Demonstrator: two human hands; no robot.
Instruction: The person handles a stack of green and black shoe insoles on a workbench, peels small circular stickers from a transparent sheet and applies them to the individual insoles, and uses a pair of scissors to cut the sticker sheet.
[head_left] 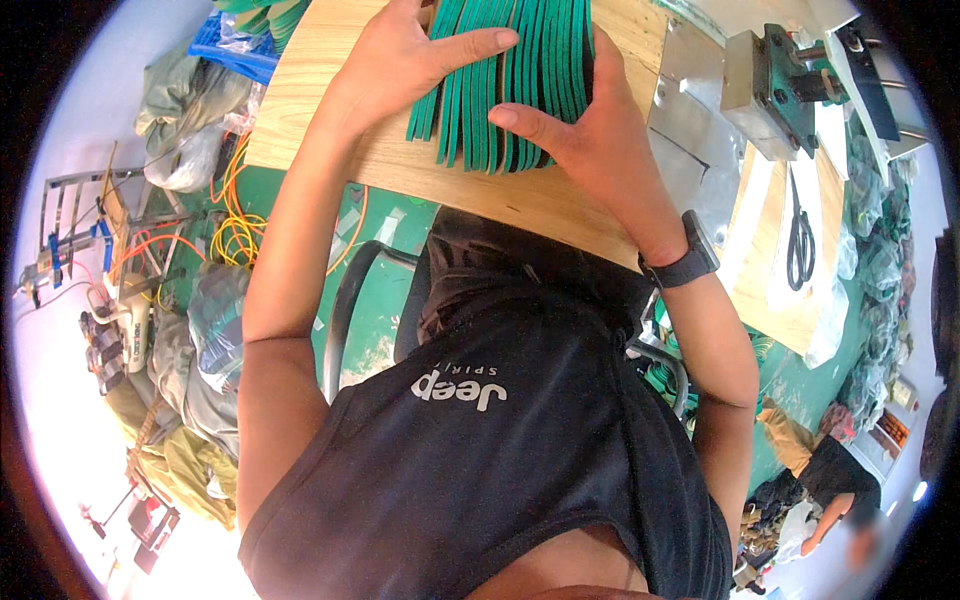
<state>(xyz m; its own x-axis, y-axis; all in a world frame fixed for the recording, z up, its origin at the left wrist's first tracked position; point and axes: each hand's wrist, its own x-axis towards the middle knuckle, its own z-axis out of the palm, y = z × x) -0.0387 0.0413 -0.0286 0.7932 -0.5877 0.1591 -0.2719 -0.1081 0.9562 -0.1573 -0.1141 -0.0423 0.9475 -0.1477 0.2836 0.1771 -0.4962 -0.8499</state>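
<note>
Green floor [400,222] shows around a wooden table [300,100], with orange and yellow cables [236,240] to the left and a metal machine [760,95] beyond the table's right side. In the head view, the strips [508,85], green and dark, lie bunched on the table near its front edge, their far ends cut off by the top of the frame.

Left grip [398,58] has its thumb across the strips from the left; its other fingers are mostly hidden, so I cannot tell whether it clamps or merely rests. Right grip [605,140] clasps the right side, thumb over the near ends and fingers along the flank.

Nothing appears to tie the bunch in the part that shows, so slack in either grip could let the outer strips splay or topple. Their near ends already lie uneven, the leftmost stopping short of the middle ones; a hard squeeze from one side could stagger them further or make them bow, as they look thin and bendy. A pull toward the body could carry the ends over the table edge, and strips might then slide down to the floor or the chair [337,320]. The watch [690,255] sits well apart from them, so snagging seems unlikely.
</note>
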